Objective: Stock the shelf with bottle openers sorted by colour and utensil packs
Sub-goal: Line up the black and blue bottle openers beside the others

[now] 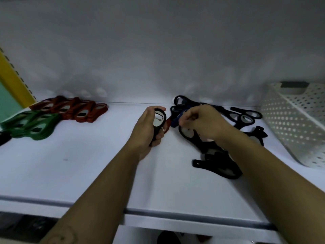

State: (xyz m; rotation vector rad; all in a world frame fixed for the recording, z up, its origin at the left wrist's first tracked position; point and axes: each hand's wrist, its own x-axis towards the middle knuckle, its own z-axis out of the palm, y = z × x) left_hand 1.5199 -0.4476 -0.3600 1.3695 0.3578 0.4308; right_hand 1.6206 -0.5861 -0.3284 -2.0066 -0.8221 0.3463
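Where stock sat: white flat shelf board (88, 173), sorting partly done.
Basket: white perforated plastic basket (299, 129), right end, tilted.
Unsorted: loose heap of black bottle openers (246, 117), centre-right, left to sort.
Sorted: red opener row (79, 110) and green opener row (35, 125), back left.
Left hand (146, 131): curled round one black opener (158, 120).
Right hand (198, 122): pinched a blue opener (176, 119) at heap's edge.
Utensil packs: none were visible.

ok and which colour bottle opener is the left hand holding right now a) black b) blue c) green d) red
A: the left hand grips a black oval plastic bottle opener with a shiny metal centre; the right hand pinches the blue bottle opener, and the row of red bottle openers and row of green bottle openers lie on the white shelf.
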